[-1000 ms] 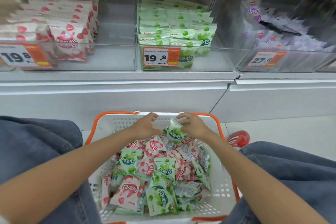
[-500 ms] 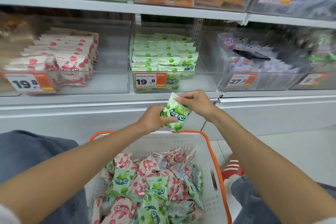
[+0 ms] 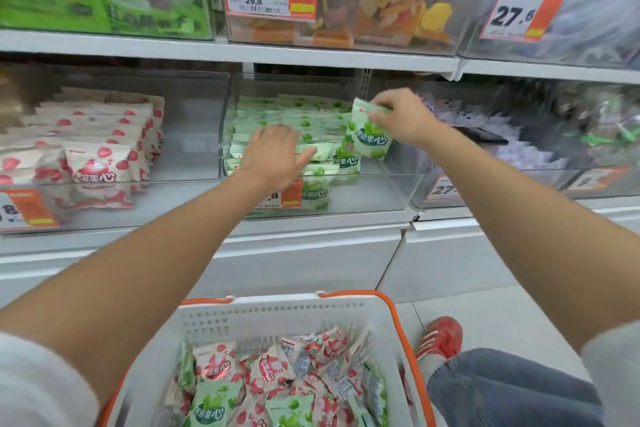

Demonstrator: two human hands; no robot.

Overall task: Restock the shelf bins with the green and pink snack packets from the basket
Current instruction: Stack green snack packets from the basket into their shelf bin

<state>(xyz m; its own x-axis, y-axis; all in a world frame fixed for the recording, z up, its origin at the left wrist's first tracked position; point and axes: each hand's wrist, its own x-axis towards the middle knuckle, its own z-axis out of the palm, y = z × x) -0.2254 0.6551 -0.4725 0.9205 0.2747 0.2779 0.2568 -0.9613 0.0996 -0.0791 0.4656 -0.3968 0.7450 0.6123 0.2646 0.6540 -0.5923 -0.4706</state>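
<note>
My right hand (image 3: 403,118) pinches a green snack packet (image 3: 370,137) by its top edge, holding it upright over the right side of the clear middle bin (image 3: 381,192). That bin holds rows of green packets (image 3: 294,121). My left hand (image 3: 273,156) lies flat, fingers straight, on the front green packets. The clear bin on the left (image 3: 194,135) holds pink strawberry packets (image 3: 100,146). Below, the white basket with orange rim (image 3: 277,315) carries several mixed green and pink packets (image 3: 277,388).
An upper shelf (image 3: 311,57) carries bins of other snacks with price tags 26.8 and 27.6. To the right a bin of purple packets (image 3: 519,149) stands. My red shoe (image 3: 441,340) and jeans-clad knee (image 3: 512,392) are beside the basket on the floor.
Both hands rose from above the basket into the middle bin. The right hand carried the green packet there; the left hand let go of it and now rests flat on the stacked packets.
</note>
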